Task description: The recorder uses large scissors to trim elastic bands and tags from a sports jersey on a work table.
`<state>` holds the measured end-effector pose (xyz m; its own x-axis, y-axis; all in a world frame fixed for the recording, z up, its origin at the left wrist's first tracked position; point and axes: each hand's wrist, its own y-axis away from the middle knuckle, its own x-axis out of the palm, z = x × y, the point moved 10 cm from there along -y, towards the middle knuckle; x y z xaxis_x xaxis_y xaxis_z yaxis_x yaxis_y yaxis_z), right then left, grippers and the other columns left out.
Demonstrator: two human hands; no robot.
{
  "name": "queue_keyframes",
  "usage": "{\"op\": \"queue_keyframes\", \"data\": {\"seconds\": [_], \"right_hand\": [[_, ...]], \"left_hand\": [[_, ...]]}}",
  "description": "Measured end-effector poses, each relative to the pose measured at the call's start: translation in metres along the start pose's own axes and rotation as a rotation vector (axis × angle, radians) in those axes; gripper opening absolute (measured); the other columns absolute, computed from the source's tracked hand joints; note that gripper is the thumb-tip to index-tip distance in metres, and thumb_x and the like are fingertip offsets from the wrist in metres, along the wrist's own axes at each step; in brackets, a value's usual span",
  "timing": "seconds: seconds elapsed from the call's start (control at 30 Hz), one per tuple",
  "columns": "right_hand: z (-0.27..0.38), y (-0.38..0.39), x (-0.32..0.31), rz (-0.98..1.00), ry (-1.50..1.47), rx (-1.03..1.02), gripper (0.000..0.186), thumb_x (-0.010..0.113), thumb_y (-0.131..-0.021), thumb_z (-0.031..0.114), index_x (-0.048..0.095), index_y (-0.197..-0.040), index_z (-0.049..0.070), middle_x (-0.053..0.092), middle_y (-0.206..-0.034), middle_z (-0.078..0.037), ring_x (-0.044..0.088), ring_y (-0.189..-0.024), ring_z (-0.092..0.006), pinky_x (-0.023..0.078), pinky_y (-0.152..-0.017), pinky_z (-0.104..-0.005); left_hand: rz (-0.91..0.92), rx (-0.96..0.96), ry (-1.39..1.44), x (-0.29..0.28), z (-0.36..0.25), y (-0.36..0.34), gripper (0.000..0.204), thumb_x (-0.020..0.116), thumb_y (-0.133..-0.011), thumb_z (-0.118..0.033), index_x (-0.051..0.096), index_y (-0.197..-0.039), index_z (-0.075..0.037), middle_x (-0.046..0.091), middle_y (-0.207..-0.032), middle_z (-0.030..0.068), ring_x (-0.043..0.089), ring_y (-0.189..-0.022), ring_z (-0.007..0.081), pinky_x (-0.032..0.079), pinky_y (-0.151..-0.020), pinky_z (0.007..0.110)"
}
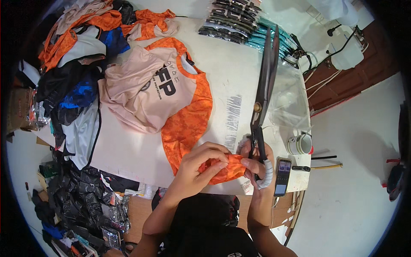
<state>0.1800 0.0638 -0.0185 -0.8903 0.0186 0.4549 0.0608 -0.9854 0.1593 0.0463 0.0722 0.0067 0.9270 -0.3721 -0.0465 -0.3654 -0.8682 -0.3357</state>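
A pale pink shirt (128,98) with orange mottled sleeves and a dark printed chest design lies on the white table (227,68). My left hand (201,167) grips the end of the orange sleeve (229,167) near the table's front edge. My right hand (259,160) holds large black scissors (267,77) with a white-wrapped handle, their blades pointing toward the back of the table; its thumb also presses on the sleeve end beside my left fingers.
Heaped garments (77,94) cover the left side, and stacked packaged items (227,21) lie at the back. Clear plastic (289,111), a mug (299,144) and a phone (282,177) are on the right. Black bagged items (81,201) are piled below left.
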Motion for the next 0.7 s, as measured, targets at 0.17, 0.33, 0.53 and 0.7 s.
{"op": "queue_keyframes", "data": {"seconds": [0.17,0.33,0.53,0.7], "right_hand": [[-0.005,-0.005,-0.005,-0.049,0.022,-0.01,0.022,0.068,-0.069,-0.002,0.051,-0.082,0.003,0.05,-0.066,-0.002,0.045,-0.044,-0.0066,0.035,-0.038,-0.0188],[-0.012,-0.005,-0.007,-0.056,0.038,-0.006,0.024,0.07,-0.068,0.001,0.051,-0.083,0.003,0.051,-0.066,-0.003,0.043,-0.044,-0.0071,0.032,-0.036,-0.019],[-0.012,-0.008,-0.017,-0.09,0.119,-0.012,0.022,0.068,-0.069,-0.002,0.051,-0.082,0.004,0.057,-0.069,-0.006,0.046,-0.045,-0.0062,0.034,-0.037,-0.0187],[-0.002,-0.011,-0.032,-0.136,0.324,-0.085,0.017,0.066,-0.075,-0.003,0.051,-0.079,0.004,0.064,-0.075,-0.008,0.051,-0.052,-0.0052,0.037,-0.042,-0.0177]], "left_hand": [[-0.037,-0.133,0.334,-0.004,0.022,0.016,0.009,0.053,-0.085,0.004,0.054,-0.094,0.001,0.054,-0.108,0.0138,0.051,-0.1,0.0175,0.039,-0.088,0.028],[-0.2,-0.056,0.271,-0.019,0.021,0.023,0.008,0.052,-0.086,0.003,0.054,-0.093,0.001,0.053,-0.111,0.0148,0.051,-0.104,0.0198,0.037,-0.092,0.031],[-0.069,-0.353,0.47,-0.001,0.037,0.017,0.008,0.049,-0.089,-0.003,0.054,-0.095,0.001,0.056,-0.108,0.0154,0.052,-0.107,0.0205,0.039,-0.095,0.034],[-0.285,-0.505,0.769,-0.013,0.072,0.031,0.01,0.048,-0.092,-0.008,0.054,-0.097,-0.001,0.058,-0.103,0.008,0.053,-0.095,0.0125,0.041,-0.085,0.024]]}}
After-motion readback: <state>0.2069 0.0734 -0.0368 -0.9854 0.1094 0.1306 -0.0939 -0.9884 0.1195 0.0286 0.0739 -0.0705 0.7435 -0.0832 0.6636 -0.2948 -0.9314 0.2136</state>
